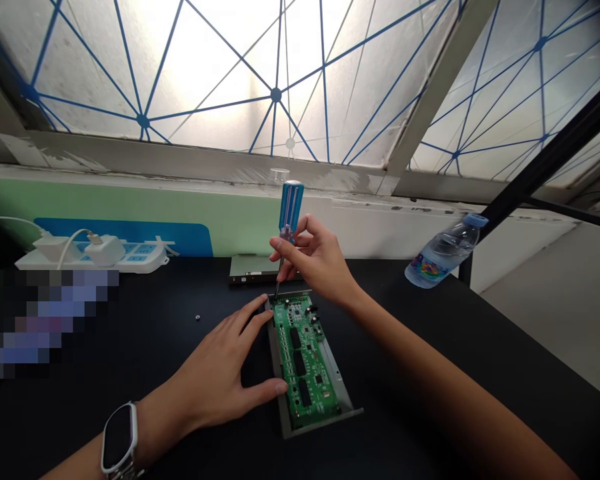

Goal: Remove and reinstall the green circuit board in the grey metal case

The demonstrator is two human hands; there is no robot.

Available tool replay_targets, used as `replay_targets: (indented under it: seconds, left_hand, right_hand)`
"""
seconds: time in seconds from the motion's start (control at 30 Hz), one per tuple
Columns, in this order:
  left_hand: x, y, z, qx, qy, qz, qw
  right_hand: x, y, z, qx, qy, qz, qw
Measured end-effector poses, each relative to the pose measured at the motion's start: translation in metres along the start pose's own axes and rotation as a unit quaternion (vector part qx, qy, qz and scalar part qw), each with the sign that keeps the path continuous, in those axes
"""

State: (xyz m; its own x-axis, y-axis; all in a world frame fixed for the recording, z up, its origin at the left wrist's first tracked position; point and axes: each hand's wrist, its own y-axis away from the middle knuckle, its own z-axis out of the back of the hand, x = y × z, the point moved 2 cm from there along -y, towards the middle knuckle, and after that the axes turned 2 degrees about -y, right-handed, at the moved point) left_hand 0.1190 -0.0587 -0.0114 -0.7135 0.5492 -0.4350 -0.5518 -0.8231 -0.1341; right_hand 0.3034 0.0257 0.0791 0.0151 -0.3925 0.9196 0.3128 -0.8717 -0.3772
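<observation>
Right hand (325, 263): we had it pinched on the screwdriver (291, 205), thumb and fingers around the lower end of the blue handle and the upper shaft. Driver stood near vertical, leaning slightly, tip down at the far-left corner of the green circuit board (311, 360). Couldn't tell whether the tip was seated in a screw; too small to read.

Left hand (220, 373): we had it spread flat, not wrapped around anything. Fingertips on the far-left corner by the driver tip, thumb over the left edge nearer us. Smartwatch (119, 437) on that wrist, pale case, dark screen.

Board sat component side up inside a grey metal tray (325, 423), long axis running away from us, on the black table (170, 320). Three black chips in a row down its middle. Tray's near lip stuck out to the right.

Around it: we had one tiny metal piece (197, 318) on the table left of the tray, well apart from it. Flat grey metal box (253, 268) lay just behind the tray, toward the wall. White power strip (147, 259) with two plugs at back left. Clear bottle (443, 257), blue cap, tilted right at back right.
</observation>
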Motion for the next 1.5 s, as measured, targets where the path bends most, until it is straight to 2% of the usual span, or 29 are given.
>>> replay_targets:
  seconds: [0.13, 0.27, 0.57, 0.8, 0.9, 1.0, 1.17, 1.37, 1.5]
  left_hand:
    - [-0.004, 0.004, -0.009, -0.019, -0.007, 0.009, 1.000]
    - [-0.006, 0.007, -0.016, -0.015, -0.010, 0.006, 1.000]
    - [-0.008, 0.007, -0.011, 0.008, -0.006, 0.027, 1.000]
    - [-0.010, 0.005, -0.008, 0.029, -0.002, 0.035, 0.999]
    - [-0.009, 0.004, -0.007, 0.033, 0.005, 0.039, 0.999]
    - [-0.008, 0.005, -0.008, 0.032, 0.012, 0.040, 0.999]
    - [-0.006, 0.006, -0.011, 0.020, 0.010, 0.033, 0.999]
    - [-0.007, 0.006, -0.008, 0.043, 0.004, 0.041, 0.998]
    - [-0.008, 0.005, -0.006, 0.039, 0.004, 0.041, 0.998]
  right_hand:
    - [-0.001, -0.002, 0.002, 0.006, 0.000, 0.007, 1.000]
    - [-0.003, -0.004, 0.005, 0.022, -0.001, 0.011, 1.000]
    - [-0.009, -0.011, 0.015, 0.071, -0.022, 0.028, 0.997]
    - [-0.005, -0.008, 0.012, 0.121, -0.046, -0.003, 0.992]
    - [-0.004, -0.006, 0.009, 0.091, -0.031, -0.012, 0.995]
    - [-0.008, -0.005, 0.008, 0.032, -0.043, -0.014, 0.998]
    - [-0.014, -0.004, 0.005, -0.034, -0.043, 0.009, 0.998]
    - [-0.012, 0.001, -0.002, -0.048, 0.013, 0.053, 0.997]
    - [-0.014, 0.001, -0.001, -0.010, 0.032, 0.067, 0.997]
